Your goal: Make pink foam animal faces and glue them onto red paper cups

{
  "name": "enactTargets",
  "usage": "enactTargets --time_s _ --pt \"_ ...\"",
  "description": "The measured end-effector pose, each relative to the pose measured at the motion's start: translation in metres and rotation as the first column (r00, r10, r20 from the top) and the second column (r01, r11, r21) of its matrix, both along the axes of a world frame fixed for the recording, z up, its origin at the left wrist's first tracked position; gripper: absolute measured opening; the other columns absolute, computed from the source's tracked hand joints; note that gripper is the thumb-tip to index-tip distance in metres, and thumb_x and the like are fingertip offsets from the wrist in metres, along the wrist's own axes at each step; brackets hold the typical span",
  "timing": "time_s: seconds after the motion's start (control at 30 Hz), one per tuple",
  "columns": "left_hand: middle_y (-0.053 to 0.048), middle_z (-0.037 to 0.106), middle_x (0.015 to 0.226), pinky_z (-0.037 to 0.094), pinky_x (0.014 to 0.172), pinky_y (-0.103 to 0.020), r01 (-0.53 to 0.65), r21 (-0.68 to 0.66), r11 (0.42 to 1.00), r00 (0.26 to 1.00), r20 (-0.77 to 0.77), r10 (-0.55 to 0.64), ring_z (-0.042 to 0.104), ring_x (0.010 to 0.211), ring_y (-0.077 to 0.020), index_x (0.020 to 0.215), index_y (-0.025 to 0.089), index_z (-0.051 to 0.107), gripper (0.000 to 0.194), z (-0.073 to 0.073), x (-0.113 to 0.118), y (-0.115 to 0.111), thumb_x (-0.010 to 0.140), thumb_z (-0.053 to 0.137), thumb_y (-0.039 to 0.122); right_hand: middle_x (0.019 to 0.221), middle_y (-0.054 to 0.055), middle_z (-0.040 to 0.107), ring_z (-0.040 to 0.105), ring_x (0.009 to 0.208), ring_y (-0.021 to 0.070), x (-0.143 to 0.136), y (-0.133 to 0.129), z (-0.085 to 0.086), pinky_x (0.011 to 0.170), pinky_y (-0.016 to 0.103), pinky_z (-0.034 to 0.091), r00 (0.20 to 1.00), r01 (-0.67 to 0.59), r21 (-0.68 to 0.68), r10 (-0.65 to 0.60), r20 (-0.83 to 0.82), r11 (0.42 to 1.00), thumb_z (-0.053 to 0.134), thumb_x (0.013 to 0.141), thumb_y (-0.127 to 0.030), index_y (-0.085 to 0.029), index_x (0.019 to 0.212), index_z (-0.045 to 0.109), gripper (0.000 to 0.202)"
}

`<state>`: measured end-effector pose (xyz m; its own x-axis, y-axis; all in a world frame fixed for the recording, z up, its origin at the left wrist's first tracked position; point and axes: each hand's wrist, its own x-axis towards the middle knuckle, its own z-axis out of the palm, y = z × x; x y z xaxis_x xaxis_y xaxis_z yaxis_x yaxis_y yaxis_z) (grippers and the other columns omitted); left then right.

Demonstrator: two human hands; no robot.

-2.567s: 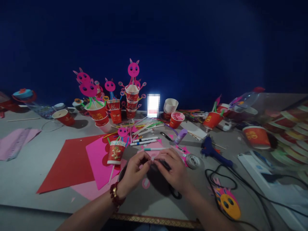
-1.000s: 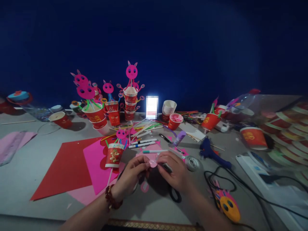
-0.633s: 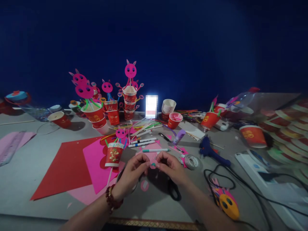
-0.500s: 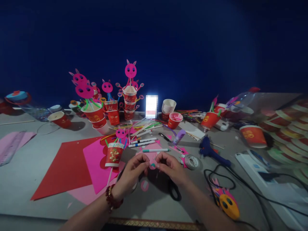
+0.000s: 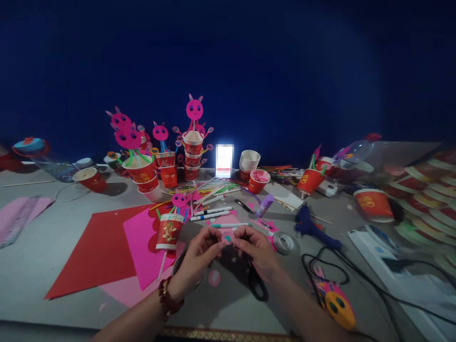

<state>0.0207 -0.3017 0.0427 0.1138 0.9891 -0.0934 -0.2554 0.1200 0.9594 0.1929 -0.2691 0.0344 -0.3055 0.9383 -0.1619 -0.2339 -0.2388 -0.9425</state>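
Observation:
Between my two hands is a small pink paper circle (image 5: 227, 237) with a teal mark on it. My left hand (image 5: 203, 249) pinches its left edge between thumb and fingertips. On the opposite edge, my right hand (image 5: 253, 247) has a similar pinch. Below them, a second pink paper circle (image 5: 214, 278) with a white patch lies on the table. Black scissor handles (image 5: 259, 285) show under my right hand; the rest is hidden. Left of my left hand stands a red paper cup (image 5: 170, 231) with a pink paper face on top.
Red paper (image 5: 98, 251) and pink sheets cover the left side. Markers (image 5: 212, 213), a purple glue stick (image 5: 265, 205), a tape roll (image 5: 284, 242) and a blue glue gun (image 5: 315, 228) lie ahead and right. Black cables (image 5: 356, 266) run near a white power strip (image 5: 384, 280). Decorated cups (image 5: 192, 156) stand behind.
The pink circle and both hands have shifted slightly, and the teal mark now faces me more plainly. The view has tilted a little upward. Both hands keep their pinch.

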Motion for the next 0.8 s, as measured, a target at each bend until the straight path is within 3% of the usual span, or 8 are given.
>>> enactTargets --time_s 0.2,0.33,0.4,0.57,0.7,0.8 --pt "0.003 0.054 0.072 0.038 0.061 -0.021 0.004 0.062 0.998 0.999 -0.034 -0.002 0.048 0.065 -0.0105 0.084 0.017 0.059 0.02 0.0 -0.001 0.0 0.084 0.069 0.035 0.069 -0.005 0.057 0.047 0.057 0.0087 -0.002 -0.001 0.0 0.053 0.021 0.038 1.0 -0.014 -0.004 0.014 -0.005 1.0 0.087 0.066 -0.043 -0.018 0.073 0.066 0.034" --pt "0.003 0.051 0.075 0.036 0.059 -0.022 -0.031 0.082 0.996 0.997 -0.07 0.037 0.048 0.067 -0.012 0.082 0.019 0.056 0.016 0.001 -0.004 -0.001 0.086 0.064 0.031 0.068 -0.003 0.06 0.051 0.06 0.0108 -0.003 -0.001 -0.002 0.058 0.023 0.04 0.982 -0.177 -0.074 0.181 0.055 0.981 0.085 0.068 -0.046 -0.018 0.074 0.065 0.035" --pt "0.002 0.05 0.075 0.035 0.06 -0.023 -0.002 0.141 0.99 0.988 -0.154 0.024 0.046 0.068 -0.0127 0.081 0.019 0.055 0.014 0.002 -0.006 -0.002 0.089 0.059 0.029 0.075 -0.001 0.063 0.055 0.068 0.0141 -0.002 0.0 -0.002 0.064 0.026 0.042 0.971 -0.212 -0.028 0.213 0.106 0.977 0.082 0.071 -0.048 -0.018 0.079 0.065 0.036" --pt "0.001 0.051 0.076 0.037 0.067 -0.026 0.132 0.315 0.94 0.893 -0.45 0.025 0.046 0.072 -0.0151 0.077 0.02 0.051 0.012 0.005 -0.01 -0.003 0.09 0.051 0.019 0.078 0.0 0.059 0.054 0.073 0.0167 0.005 0.002 0.002 0.067 0.028 0.043 0.971 -0.166 0.27 0.109 0.213 0.949 0.074 0.079 -0.051 -0.021 0.084 0.063 0.032" --pt "0.0 0.053 0.077 0.039 0.069 -0.027 0.179 0.345 0.921 0.854 -0.519 0.029 0.05 0.073 -0.0164 0.078 0.021 0.051 0.012 0.006 -0.01 -0.003 0.089 0.051 0.017 0.072 0.0 0.06 0.053 0.068 0.0157 0.007 0.003 0.003 0.064 0.028 0.041 0.942 -0.226 0.262 0.141 0.305 0.938 0.073 0.081 -0.047 -0.019 0.077 0.063 0.029" --pt "0.0 0.053 0.076 0.039 0.067 -0.027 0.141 0.372 0.918 0.843 -0.531 0.085 0.05 0.072 -0.0165 0.077 0.021 0.052 0.015 0.005 -0.008 -0.002 0.092 0.053 0.022 0.072 0.0 0.062 0.053 0.066 0.0148 0.007 0.005 0.002 0.062 0.027 0.039 0.948 -0.238 0.196 0.184 0.26 0.951 0.076 0.078 -0.048 -0.019 0.077 0.064 0.032"
